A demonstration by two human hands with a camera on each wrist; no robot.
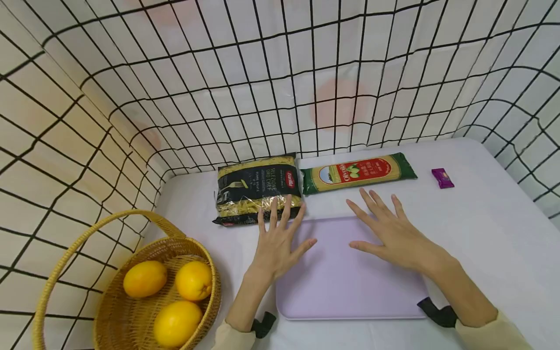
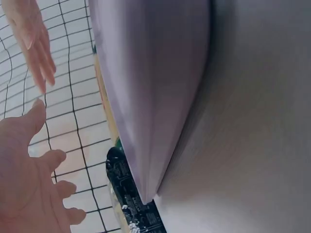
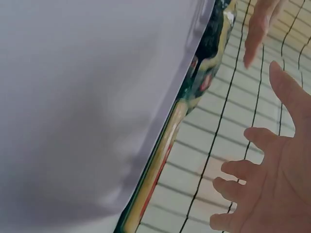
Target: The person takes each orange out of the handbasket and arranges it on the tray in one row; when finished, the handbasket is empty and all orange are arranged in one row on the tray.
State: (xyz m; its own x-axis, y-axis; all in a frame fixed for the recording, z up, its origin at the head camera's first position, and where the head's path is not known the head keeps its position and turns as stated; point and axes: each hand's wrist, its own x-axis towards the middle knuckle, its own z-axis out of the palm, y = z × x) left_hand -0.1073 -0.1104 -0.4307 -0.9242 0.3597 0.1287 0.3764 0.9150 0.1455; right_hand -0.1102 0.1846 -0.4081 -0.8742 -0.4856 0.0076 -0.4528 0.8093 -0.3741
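My left hand [image 1: 276, 248] has its fingers spread over the left edge of a lilac tray [image 1: 350, 277]. Its fingertips overlap the lower part of a black and yellow pasta bag [image 1: 258, 189] in the head view. Over the tray's right side, my right hand [image 1: 389, 233] is likewise spread, holding nothing. The left wrist view shows the left palm [image 2: 29, 189] apart from the tray's rim. Behind the tray lies a long spaghetti pack [image 1: 358, 172] with a red label and green ends. A small purple wrapped sweet [image 1: 443, 178] lies at the far right.
At the left stands a wicker basket [image 1: 214, 287] with a tall arched handle, holding three yellow-orange fruits [image 1: 145, 279]. A black wire grid [image 1: 284, 78] encloses the back and sides of the white-covered table [image 1: 490, 243]. Black straps cross both wrists.
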